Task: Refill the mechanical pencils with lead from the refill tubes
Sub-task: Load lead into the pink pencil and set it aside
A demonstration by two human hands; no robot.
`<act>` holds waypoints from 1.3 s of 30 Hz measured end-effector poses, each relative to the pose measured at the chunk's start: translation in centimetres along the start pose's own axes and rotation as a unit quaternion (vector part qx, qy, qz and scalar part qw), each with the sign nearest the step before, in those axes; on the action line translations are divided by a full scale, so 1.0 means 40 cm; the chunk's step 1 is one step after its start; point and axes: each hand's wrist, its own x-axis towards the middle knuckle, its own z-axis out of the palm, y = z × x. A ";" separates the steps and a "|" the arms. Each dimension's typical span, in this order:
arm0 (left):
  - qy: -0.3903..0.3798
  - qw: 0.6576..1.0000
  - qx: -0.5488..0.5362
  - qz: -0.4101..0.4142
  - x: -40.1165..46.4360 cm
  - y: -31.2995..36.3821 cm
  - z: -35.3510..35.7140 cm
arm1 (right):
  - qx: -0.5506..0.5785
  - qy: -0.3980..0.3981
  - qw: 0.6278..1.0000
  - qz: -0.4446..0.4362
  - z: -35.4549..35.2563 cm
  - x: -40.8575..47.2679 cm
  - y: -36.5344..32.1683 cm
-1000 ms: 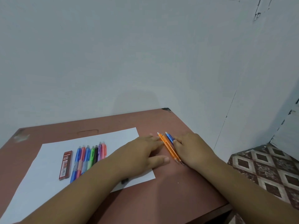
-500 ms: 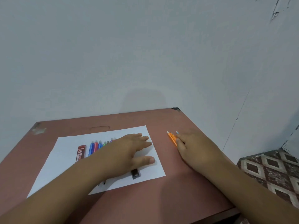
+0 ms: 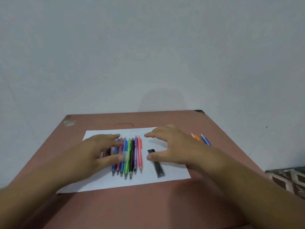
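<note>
Standing against a plain pale wall point(image 3: 148, 55), the reddish-brown table point(image 3: 148, 204) carries a white sheet of paper point(image 3: 102, 182) laid flat across its middle. Both forearms reach in from the near edge. The left hand point(image 3: 97, 152) is spread above the left part of the sheet, fingers straight and holding nothing, its thumb tip over the grips of the row of mechanical pencils point(image 3: 130, 157). The right hand point(image 3: 173, 146) is spread wide above the right part of the sheet, fingers extended, thumb tip close to the black refill tube point(image 3: 158, 169); contact cannot be confirmed. The pencils lie side by side, tips toward the near edge, in blue, red, green, black, purple and pink. A dark red refill tube point(image 3: 106, 153) lies left of the row, mostly hidden under the left fingers. On bare table at the far right lie orange pencils point(image 3: 195, 137) and a blue pencil point(image 3: 206, 140).
</note>
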 end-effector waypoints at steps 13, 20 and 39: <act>0.001 1.000 -0.008 -0.010 -0.051 -0.062 0.014 | -0.011 -0.116 0.993 0.006 0.036 0.083 -0.022; 0.044 0.998 -0.046 -0.004 -0.032 -0.053 0.014 | 0.017 -0.082 0.997 -0.002 0.032 0.067 -0.016; 0.129 0.850 -0.502 -0.098 0.137 0.123 -0.036 | 0.097 0.128 0.982 -0.104 -0.013 0.123 -0.066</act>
